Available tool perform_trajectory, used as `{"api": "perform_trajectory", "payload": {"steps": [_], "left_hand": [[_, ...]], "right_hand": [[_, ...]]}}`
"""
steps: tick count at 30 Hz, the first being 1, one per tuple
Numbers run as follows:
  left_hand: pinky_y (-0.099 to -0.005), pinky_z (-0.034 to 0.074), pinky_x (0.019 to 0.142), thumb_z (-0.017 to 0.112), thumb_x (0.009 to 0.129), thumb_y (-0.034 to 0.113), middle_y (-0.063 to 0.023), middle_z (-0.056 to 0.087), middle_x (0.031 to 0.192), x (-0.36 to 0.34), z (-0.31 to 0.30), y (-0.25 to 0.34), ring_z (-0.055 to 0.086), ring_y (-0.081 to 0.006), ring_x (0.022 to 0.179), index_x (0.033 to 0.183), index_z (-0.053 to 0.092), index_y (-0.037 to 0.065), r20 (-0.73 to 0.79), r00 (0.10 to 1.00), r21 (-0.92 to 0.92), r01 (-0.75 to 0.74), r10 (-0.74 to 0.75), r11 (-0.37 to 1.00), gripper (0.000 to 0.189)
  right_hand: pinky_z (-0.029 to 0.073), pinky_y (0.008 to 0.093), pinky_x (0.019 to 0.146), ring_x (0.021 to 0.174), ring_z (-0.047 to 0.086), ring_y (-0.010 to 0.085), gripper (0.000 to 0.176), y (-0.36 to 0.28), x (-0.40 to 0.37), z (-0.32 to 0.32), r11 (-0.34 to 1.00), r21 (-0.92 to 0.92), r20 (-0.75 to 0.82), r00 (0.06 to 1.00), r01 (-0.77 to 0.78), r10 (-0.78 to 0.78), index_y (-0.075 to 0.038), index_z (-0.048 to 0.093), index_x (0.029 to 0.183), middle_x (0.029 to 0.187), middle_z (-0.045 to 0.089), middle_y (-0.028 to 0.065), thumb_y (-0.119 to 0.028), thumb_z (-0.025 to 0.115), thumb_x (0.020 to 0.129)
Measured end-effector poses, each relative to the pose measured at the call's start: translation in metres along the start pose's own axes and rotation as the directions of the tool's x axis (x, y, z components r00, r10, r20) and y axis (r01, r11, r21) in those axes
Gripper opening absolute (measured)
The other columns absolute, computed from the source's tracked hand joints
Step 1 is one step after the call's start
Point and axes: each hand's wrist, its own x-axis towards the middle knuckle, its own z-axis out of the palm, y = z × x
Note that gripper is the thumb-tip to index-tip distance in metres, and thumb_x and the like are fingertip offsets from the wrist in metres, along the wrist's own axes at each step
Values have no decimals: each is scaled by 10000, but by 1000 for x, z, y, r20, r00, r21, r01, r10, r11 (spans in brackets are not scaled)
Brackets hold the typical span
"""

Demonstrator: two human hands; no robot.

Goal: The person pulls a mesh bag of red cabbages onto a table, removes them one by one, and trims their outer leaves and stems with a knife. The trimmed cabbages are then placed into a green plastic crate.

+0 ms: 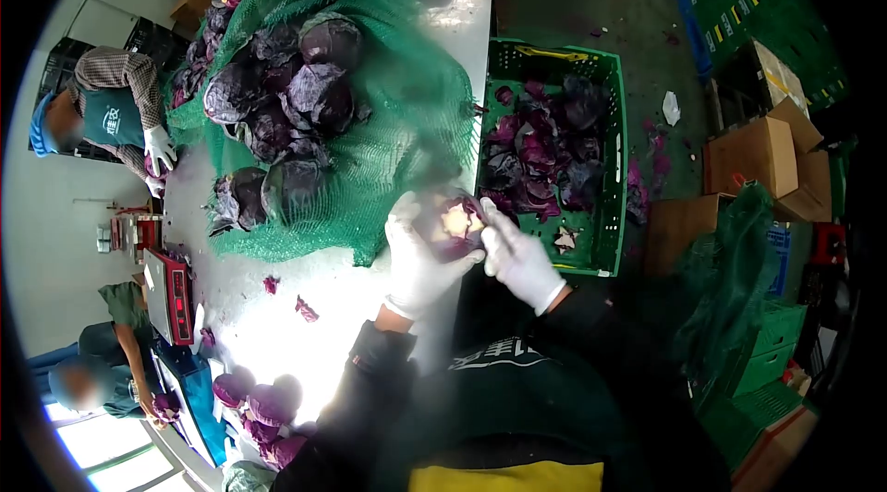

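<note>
The red cabbage [453, 224] lies between both hands, pale stem end upward, left hand [416, 259] cradling it, right hand's [519, 263] fingers grasping its right edge.

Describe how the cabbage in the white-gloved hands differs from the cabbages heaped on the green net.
Place: the held cabbage is at the left hand and right hand, while the heaped cabbages lie on the green net.
Look: the held cabbage shows a pale patch to the camera; the heaped cabbages mostly show dark, wrinkled leaves.
Grouping: the held cabbage is single, whereas the heaped cabbages crowd together.
Shared: both are roundish and purple.
</note>
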Motion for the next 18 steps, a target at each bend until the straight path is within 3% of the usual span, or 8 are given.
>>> {"api": "perform_trajectory", "payload": {"steps": [3, 5, 6, 7, 11, 13, 16, 18], "left_hand": [[-419, 420, 1011, 989, 504, 326, -173, 362, 1222, 4, -26, 18, 441, -306, 1118, 1490, 259, 29, 99, 995, 197, -46, 26, 979, 1263], [-423, 424, 1008, 982, 517, 322, -188, 360, 1225, -1, -29, 19, 443, -317, 1111, 1494, 269, 30, 124, 992, 260, 3, -36, 966, 1244], [-426, 426, 1007, 979, 524, 320, -195, 359, 1226, -2, -30, 19, 444, -323, 1108, 1496, 274, 30, 129, 990, 292, 24, -65, 956, 1235], [-427, 416, 1040, 962, 564, 279, -215, 347, 1297, -6, -28, 16, 442, -347, 1171, 1480, 269, 8, 113, 982, 266, 117, -152, 957, 1181], [-405, 383, 1109, 922, 636, 171, -218, 327, 1420, -10, -15, 14, 398, -336, 1337, 1443, 248, -47, 50, 994, 55, 95, -98, 994, 1074], [-398, 397, 1098, 921, 642, 149, -209, 351, 1411, -12, -8, 10, 423, -316, 1320, 1449, 242, -44, 67, 988, -23, 139, -137, 990, 1072], [-387, 408, 1089, 925, 646, 133, -192, 378, 1398, -16, -2, 7, 450, -292, 1296, 1455, 243, -39, 43, 984, -112, 179, -175, 977, 1072], [-414, 406, 1071, 940, 612, 169, -206, 393, 1378, -19, 2, 7, 455, -319, 1271, 1449, 252, -47, 9, 981, -144, 193, -194, 971, 1105]], "right_hand": [[550, 407, 685, 696, 686, 350, 521, -1, -6, 17, 987, -107, 47, 993, 117, -113, -111, 364, 1517, 770, 665, 219, -278, 453, 1032], [540, 483, 683, 726, 662, 439, 565, 9, 1, 18, 957, -171, 90, 971, 236, -223, -121, 319, 1533, 774, 661, 256, -241, 480, 1005], [538, 488, 672, 709, 658, 439, 582, 6, -1, 19, 947, -213, 105, 970, 239, -221, -120, 299, 1539, 763, 658, 255, -242, 487, 1002], [537, 492, 660, 691, 655, 439, 599, 2, -5, 20, 936, -254, 119, 968, 244, -220, -120, 279, 1546, 751, 655, 254, -242, 493, 999], [520, 492, 589, 602, 635, 425, 669, -10, -13, 20, 846, -461, 137, 963, 270, -233, -103, 210, 1560, 654, 626, 226, -257, 519, 987], [514, 480, 571, 599, 636, 410, 642, -17, -11, 16, 814, -520, 134, 966, 259, -222, -124, 237, 1557, 651, 626, 207, -268, 506, 992], [523, 472, 591, 628, 643, 408, 594, -16, -4, 13, 845, -474, 93, 968, 248, -232, -156, 294, 1545, 690, 640, 211, -269, 493, 997], [545, 454, 652, 716, 666, 406, 524, -14, -1, 15, 933, -313, 31, 983, 180, -179, -186, 401, 1501, 765, 661, 218, -292, 504, 998]]}}
